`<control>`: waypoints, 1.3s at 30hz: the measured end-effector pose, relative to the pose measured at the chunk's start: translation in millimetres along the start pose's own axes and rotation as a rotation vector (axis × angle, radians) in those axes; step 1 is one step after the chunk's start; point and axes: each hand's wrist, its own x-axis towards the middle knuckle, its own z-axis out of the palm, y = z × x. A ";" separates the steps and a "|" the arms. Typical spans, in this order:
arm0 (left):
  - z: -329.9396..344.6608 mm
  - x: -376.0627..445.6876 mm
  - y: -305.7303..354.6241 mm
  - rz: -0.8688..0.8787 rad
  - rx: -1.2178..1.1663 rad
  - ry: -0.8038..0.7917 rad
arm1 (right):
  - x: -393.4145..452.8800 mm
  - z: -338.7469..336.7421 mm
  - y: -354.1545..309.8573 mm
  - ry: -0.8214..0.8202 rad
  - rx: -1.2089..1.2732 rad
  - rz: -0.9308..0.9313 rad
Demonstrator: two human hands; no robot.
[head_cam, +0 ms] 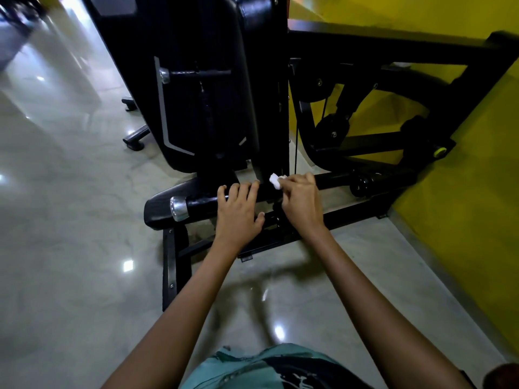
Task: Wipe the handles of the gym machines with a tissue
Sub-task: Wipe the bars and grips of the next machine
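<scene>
A black gym machine handle bar (202,202) with a silver end cap (179,208) runs across the middle of the head view. My left hand (238,211) grips this bar just right of the cap, fingers curled over its top. My right hand (302,200) pinches a small crumpled white tissue (275,181) and presses it against the bar further right, beside the upright black frame post. The part of the bar under both hands is hidden.
The machine's black seat pad (196,88) and upright frame (273,94) rise behind the bar. Pulleys and a cable (331,127) sit to the right against a yellow wall (463,206). Black base rails (170,265) lie on the glossy grey floor (70,220).
</scene>
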 end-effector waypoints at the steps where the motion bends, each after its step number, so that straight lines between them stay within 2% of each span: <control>1: 0.0 0.0 0.0 -0.001 -0.006 -0.003 | 2.1 0.0 -1.9 -0.012 0.014 0.018; 5: -2.5 0.6 -0.1 -0.005 -0.024 -0.045 | 6.0 3.9 -20.9 -0.007 0.072 0.119; 9: -6.7 -4.4 -8.4 -0.026 -0.049 -0.046 | 2.8 0.2 -10.6 -0.024 0.079 0.104; 13: -21.6 -21.6 -36.8 -0.235 0.023 -0.071 | 11.5 -2.5 -11.1 -0.031 0.073 0.187; 16: -31.4 -34.0 -57.1 -0.352 0.059 -0.128 | 7.0 7.3 -41.2 -0.080 0.009 0.047; 20: -27.6 -41.0 -67.4 -0.281 0.018 -0.105 | -3.4 10.5 -45.8 -0.144 0.063 -0.095; 23: -25.1 -41.7 -71.2 -0.257 -0.037 -0.059 | 1.2 7.2 -30.3 -0.090 0.051 -0.015; 26: -24.9 -41.7 -68.2 -0.271 -0.062 -0.032 | 2.8 13.2 -49.9 -0.070 -0.005 0.035; 30: -24.0 -42.5 -67.9 -0.256 -0.065 -0.008 | -9.4 23.3 -91.1 -0.098 0.086 -0.178; 34: -26.7 -43.9 -74.1 -0.218 -0.073 -0.003 | -9.6 14.4 -67.8 -0.089 0.116 -0.331; 39: -32.8 -43.8 -85.5 -0.275 -0.231 -0.030 | -5.7 10.2 -51.8 -0.060 0.048 -0.153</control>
